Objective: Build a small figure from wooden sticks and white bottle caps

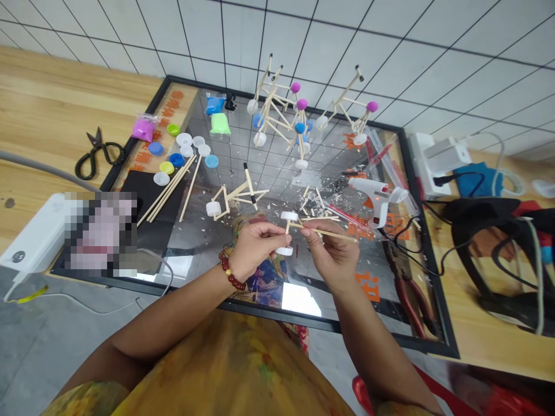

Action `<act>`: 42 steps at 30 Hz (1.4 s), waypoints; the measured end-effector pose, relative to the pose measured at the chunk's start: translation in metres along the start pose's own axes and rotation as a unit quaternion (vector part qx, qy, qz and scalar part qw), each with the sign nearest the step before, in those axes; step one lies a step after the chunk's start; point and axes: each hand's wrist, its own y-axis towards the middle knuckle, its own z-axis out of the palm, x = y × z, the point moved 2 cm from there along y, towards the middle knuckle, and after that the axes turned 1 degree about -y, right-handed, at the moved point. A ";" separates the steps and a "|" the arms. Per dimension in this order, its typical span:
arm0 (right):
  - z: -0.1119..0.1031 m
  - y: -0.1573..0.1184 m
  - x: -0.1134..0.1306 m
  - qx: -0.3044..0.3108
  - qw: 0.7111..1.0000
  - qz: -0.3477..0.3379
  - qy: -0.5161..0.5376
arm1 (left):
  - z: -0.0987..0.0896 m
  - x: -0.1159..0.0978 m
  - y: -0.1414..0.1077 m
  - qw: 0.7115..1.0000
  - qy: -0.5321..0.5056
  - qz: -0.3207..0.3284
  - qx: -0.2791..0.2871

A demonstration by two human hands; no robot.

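Note:
Over the glass-topped board, my left hand [256,247] pinches a short wooden axle with a white bottle cap [289,216] at one end and another at the other end. My right hand [335,254] grips a thin wooden stick [332,234]. The inner end of that stick meets the axle between my hands; whether it is fixed there I cannot tell. Just beyond my left hand lies a partly built stick frame [236,195] with a white cap. Stick offcuts [318,218] lie beyond my right hand.
Finished-looking stick models [277,110] stand at the back. Caps [184,140], loose sticks [171,188], clay packets [220,123] and scissors [97,153] are to the left. A white glue gun [376,196], pliers [410,289] and a cabled power strip [427,164] are to the right.

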 end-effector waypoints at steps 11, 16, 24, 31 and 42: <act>0.002 0.000 0.000 -0.001 1.000 0.011 -0.006 | 0.000 0.002 0.001 1.000 -0.002 -0.001 -0.001; 0.001 0.000 -0.001 0.000 1.000 0.023 -0.017 | 0.000 0.002 0.001 1.000 0.002 -0.001 0.002; 0.001 0.002 0.003 0.003 1.000 -0.004 -0.019 | -0.001 0.002 0.001 1.000 0.018 0.005 0.003; 0.001 0.001 0.001 -0.001 1.000 0.005 -0.030 | -0.002 0.005 0.001 1.000 0.011 0.005 0.003; 0.003 0.000 0.002 0.015 1.000 -0.003 -0.025 | 0.000 0.001 0.000 1.000 0.013 0.003 -0.006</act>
